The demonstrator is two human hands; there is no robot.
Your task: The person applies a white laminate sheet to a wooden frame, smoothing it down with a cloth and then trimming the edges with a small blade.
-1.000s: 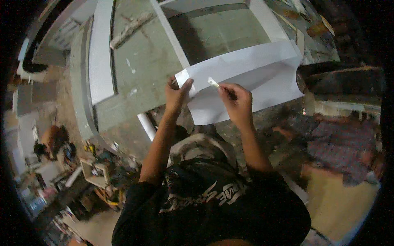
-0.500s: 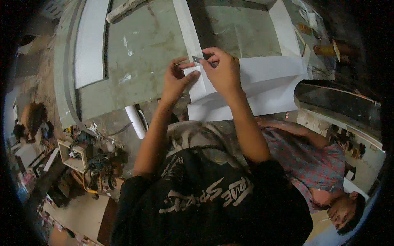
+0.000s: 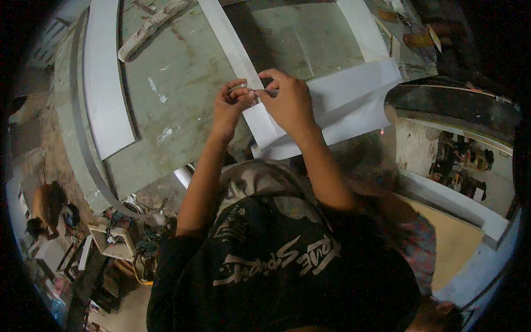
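Both of my hands are over the corner of a white-covered frame [image 3: 265,126] lying on the greenish worktable. My right hand [image 3: 292,105] has thumb and forefinger closed on a small dark cutter blade [image 3: 272,93], mostly hidden by the fingers. Just beside it, the fingers of my left hand [image 3: 229,108] are drawn together in a pinch at the frame's edge. Whatever they hold is too small to make out. A white sheet [image 3: 345,119] runs along the near side of the frame and hangs over the table edge.
A long white panel [image 3: 105,83] lies on the worktable [image 3: 177,94] at left, next to a whitish rolled piece [image 3: 149,30]. A white roll [image 3: 183,176] stands below the table edge. Behind me at right is a person in a checked shirt [image 3: 423,249]. Cables [image 3: 149,243] clutter the lower left.
My left fingertips have come together against the right hand's fingers. The blade, plainly seen before, is now mostly covered. The view has turned, and the person at right shows less.
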